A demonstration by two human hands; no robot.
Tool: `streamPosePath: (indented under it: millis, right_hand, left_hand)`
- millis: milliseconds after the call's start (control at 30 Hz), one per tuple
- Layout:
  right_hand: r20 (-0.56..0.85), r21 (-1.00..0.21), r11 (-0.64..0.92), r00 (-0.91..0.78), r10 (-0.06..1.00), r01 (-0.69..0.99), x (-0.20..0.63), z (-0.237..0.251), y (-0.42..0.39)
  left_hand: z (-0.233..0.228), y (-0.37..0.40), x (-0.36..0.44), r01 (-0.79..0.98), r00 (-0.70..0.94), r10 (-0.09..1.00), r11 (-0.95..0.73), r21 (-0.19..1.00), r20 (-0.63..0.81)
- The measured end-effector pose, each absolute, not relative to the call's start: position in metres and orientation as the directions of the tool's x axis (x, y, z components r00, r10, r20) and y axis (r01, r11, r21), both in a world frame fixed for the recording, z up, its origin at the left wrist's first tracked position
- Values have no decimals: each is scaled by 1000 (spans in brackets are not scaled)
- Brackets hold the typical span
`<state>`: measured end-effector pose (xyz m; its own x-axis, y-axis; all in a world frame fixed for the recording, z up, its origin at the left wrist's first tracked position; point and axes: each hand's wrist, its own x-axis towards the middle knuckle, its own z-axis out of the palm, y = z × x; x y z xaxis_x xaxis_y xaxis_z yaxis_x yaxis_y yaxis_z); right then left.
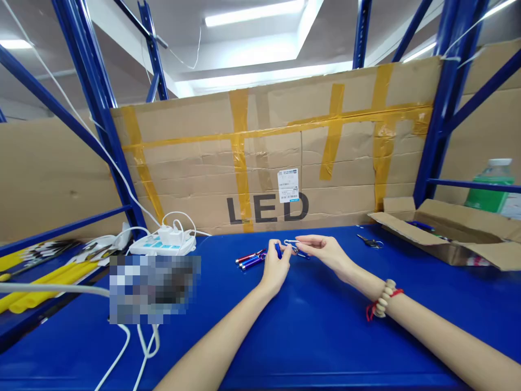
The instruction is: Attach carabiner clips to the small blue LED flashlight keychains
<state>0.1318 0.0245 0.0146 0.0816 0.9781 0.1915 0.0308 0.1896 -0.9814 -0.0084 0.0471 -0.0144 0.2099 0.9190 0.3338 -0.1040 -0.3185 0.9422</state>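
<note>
Head view, left hand: the left hand [275, 267] rests on the blue table [309, 326], fingers curled narrow around a small blue pen-like piece [278, 250] that stands up from the fist.
Head view, right hand: the right hand [325, 251] lies just right of the left, thumb and forefinger pinched on a thin silver clip [293, 243]; a bead bracelet [385, 297] with a red cord sits at the wrist.
Clip and blue piece: the two meet between the hands near the middle of the table, just in front of the cardboard wall; they look to be touching, though they are too small to be sure.
Loose pieces: a small group of red and blue pen-like pieces [250, 259] lies on the table just left of the left hand, apart from it.
Behind: a taped cardboard wall [268, 163] marked LED stands across the back of the table, between blue rack posts [437, 114].
Left side: a white power strip [163, 244] with a plugged charger sits near the wall, white cables trailing forward; yellow tubes [44, 282] lie on a lower shelf.
Right side: an open cardboard box [451, 233] sits at the table's far right, scissors [370, 241] just beside it, a green bottle [490, 187] behind.
</note>
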Motion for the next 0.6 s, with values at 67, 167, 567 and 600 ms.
streamPosePath:
  millis: [67,167,567,600]
  right_hand:
    - [192,-981,193,96,977,5,133,15,25]
    - [183,-981,186,71,981,-45,135,14,25]
    - [569,-714,582,-161,806,390,145,11,33]
    - [580,-690,598,-182,794,409,146,11,33]
  left_hand:
    - [-13,41,-4,-128,237,937,-232,964,257]
    - [-10,34,1,-140,263,952,-123,982,156]
    - [-7,40,-3,-274,428,899,34,961,90]
    - [-8,40,-3,-275,433,897,36,961,90]
